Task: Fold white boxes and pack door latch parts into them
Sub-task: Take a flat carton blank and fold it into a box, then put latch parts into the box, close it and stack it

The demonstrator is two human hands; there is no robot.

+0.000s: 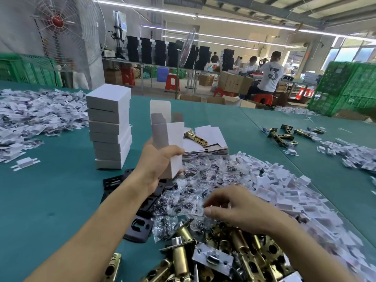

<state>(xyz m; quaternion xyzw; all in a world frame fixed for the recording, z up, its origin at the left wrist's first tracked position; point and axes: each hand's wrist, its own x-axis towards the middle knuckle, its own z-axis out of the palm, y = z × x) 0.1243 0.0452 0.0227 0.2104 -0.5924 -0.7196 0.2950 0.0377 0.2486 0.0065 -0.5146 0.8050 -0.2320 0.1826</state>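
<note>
Two hands apart: left hand (157, 166) grips upright white box (173, 137), right hand (236, 208) pinches plastic bag (191, 209).

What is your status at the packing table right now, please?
Left hand grips upright white box, top flaps open. Right hand pinches clear bag in the pile. Nothing between hand and box.

Matt card box (171, 143), glossy brass latches (181, 259), clear plastic bags (187, 198), cloth tabletop (61, 190).
</note>
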